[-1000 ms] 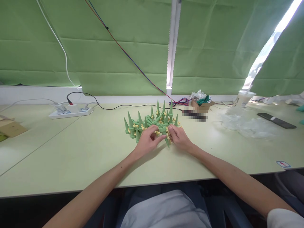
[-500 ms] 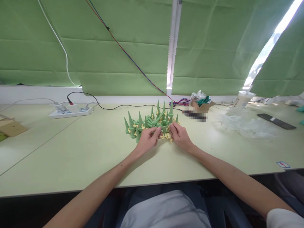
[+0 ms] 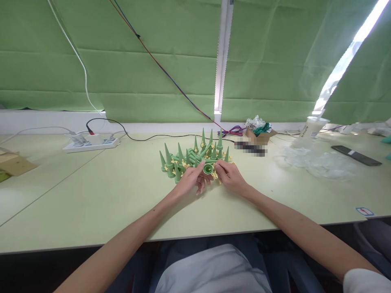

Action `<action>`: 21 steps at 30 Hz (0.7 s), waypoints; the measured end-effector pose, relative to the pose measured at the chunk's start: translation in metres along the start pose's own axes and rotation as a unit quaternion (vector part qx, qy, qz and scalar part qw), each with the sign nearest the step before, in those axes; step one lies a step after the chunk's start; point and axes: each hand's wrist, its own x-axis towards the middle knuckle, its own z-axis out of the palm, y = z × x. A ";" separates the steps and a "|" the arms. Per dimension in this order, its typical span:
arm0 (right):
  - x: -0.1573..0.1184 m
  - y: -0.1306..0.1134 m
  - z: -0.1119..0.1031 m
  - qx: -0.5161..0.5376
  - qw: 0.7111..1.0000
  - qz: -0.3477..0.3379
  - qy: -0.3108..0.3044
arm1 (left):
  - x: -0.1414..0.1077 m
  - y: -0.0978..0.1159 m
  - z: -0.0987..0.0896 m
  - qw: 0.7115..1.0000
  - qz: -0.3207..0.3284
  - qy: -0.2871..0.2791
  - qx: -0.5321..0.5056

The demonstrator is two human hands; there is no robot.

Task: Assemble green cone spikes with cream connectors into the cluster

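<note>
My left hand (image 3: 193,178) grips a hollow green plastic cone (image 3: 208,169) between thumb and fingers, its round open end facing me. To the right of it, my right hand (image 3: 231,176) is closed in a pinch close to the cone's rim; what its fingertips hold, if anything, is too small to make out. Just behind both hands is a cluster of upright green cones (image 3: 168,156) with green tubes (image 3: 193,155) lying among them. Small yellow plastic pieces (image 3: 183,163) are scattered between the cones, some partly hidden by my hands.
A white power strip (image 3: 91,142) with plugs sits at the back left, near a cardboard box (image 3: 16,162). Behind on the right are an open carton (image 3: 259,136), a plastic cup (image 3: 310,129), crumpled clear plastic (image 3: 317,162) and a dark flat device (image 3: 356,155). The table's front edge is near my lap.
The cone has tipped so its open end turns from upward to facing me, and it sits slightly lower and further left. My left hand's lower fingers have spread beneath it.
</note>
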 end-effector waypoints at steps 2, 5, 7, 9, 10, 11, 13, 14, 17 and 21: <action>0.000 0.000 0.000 0.001 1.000 0.002 0.003 | -0.002 0.001 0.000 1.000 0.012 -0.008 0.017; 0.001 0.001 0.000 0.002 1.000 0.004 0.009 | -0.005 0.004 0.001 0.994 0.062 0.002 0.086; 0.001 0.002 0.000 -0.002 1.000 0.008 0.011 | -0.006 0.004 0.003 0.986 0.093 0.015 0.137; 0.001 0.002 0.000 -0.007 1.000 0.011 0.009 | -0.006 0.004 0.004 0.977 0.119 0.033 0.172; 0.001 0.002 0.000 -0.009 1.000 0.012 0.007 | -0.006 0.004 0.005 0.973 0.133 0.045 0.184; 0.001 0.002 0.000 -0.010 1.000 0.013 0.006 | -0.005 0.003 0.005 0.967 0.150 0.057 0.196; 0.001 0.002 0.000 -0.011 1.000 0.013 0.004 | -0.004 0.000 0.005 0.955 0.179 0.078 0.221; 0.001 0.002 0.000 -0.012 1.000 0.013 0.004 | -0.004 -0.001 0.005 0.950 0.190 0.086 0.232; 0.002 0.002 0.000 -0.017 1.000 0.013 0.008 | -0.003 -0.004 0.005 0.937 0.214 0.099 0.257; 0.002 0.002 0.000 -0.026 1.000 0.013 0.010 | -0.003 -0.006 0.005 0.918 0.248 0.107 0.289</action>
